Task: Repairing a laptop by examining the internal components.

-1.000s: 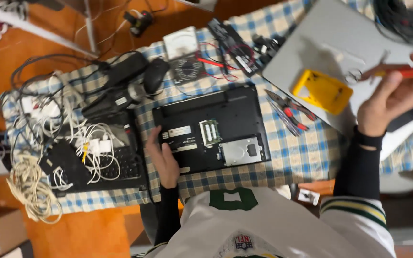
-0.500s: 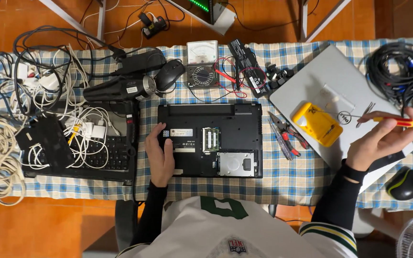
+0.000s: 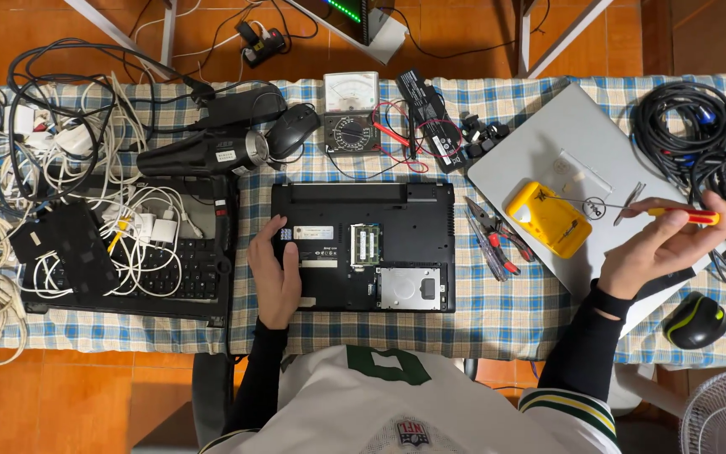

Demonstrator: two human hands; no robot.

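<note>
Still holding the red-and-yellow screwdriver (image 3: 674,213) pinched in the right hand (image 3: 661,244) near the tabletop's right edge, left hand (image 3: 276,271) still flat, open, on the upturned laptop (image 3: 363,247).

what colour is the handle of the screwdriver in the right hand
Red and yellow screwdriver, seen in the head view.
</note>
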